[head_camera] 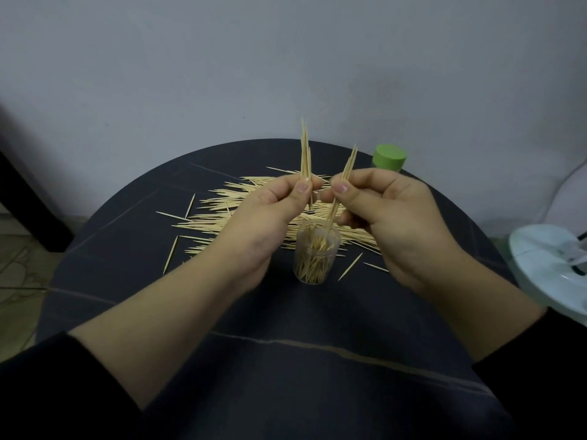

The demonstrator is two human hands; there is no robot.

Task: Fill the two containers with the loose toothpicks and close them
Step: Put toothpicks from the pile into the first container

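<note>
The left hand [270,217] pinched a small bundle of toothpicks [305,154] between the thumb and the curled fingers. The bundle stood almost upright, and its lower tips hung above the clear container [314,258] without entering it. The right hand [390,217] pinched a second bundle [349,163] in the same way. This one leaned to the right at its top, and its lower ends reached into the open mouth of the container.

The container stood upright near the middle of the round dark table [286,312], between the two wrists and well apart from every edge. It was partly filled with toothpicks and had no lid on it.

Just behind it, the pile of loose toothpicks [228,201] spread left and right across the far half of the table. A few single toothpicks lay apart from the pile on the left and at the near right of the container, all inside the rim.

A green cap [389,157] stood close to the far right rim of the table, behind the right hand. What was under the cap was mostly hidden.

The near half of the table showed only thin pale lines on the dark surface, and the two forearms in black sleeves [63,392] crossed over it. Beyond the right edge a white round object [546,258] stood near the right forearm. Beyond the left edge a dark piece of furniture [28,201] stood on the floor.
</note>
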